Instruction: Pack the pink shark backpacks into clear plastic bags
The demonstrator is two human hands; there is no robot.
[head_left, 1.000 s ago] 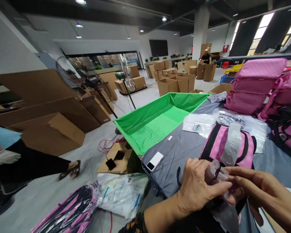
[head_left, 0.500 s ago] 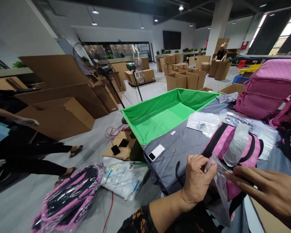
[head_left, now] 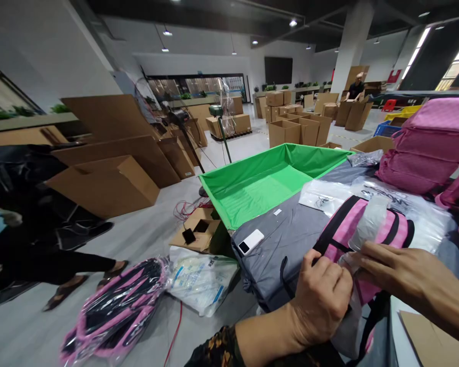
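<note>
A pink and black backpack (head_left: pixel 340 224) lies on the grey cloth-covered surface in front of me, with a whitish plastic wrap (head_left: pixel 369 224) around part of it. My left hand (head_left: pixel 323 293) is closed at the near side of the backpack, its fingers curled on a thin translucent plastic bag (head_left: pixel 348 334) that hangs below. My right hand (head_left: pixel 393 267) bends over the same plastic from the right, its fingertips pressed together close to my left hand. What lies under the fingertips is hidden.
A green fabric-lined bin (head_left: pixel 252 196) stands beyond the grey cloth (head_left: pixel 270 265), where a white phone-like device (head_left: pixel 251 242) lies. Pink bags (head_left: pixel 432 137) are stacked at right. A wrapped pink-black bag (head_left: pixel 118 306) lies on the floor, left; a person (head_left: pixel 61 265) walks there. Cardboard boxes (head_left: pixel 107 186) stand behind.
My left hand has turned and curled into a fist on the plastic. My right hand has moved left, over the wrapped part. The view has shifted slightly left; the person at left has stepped.
</note>
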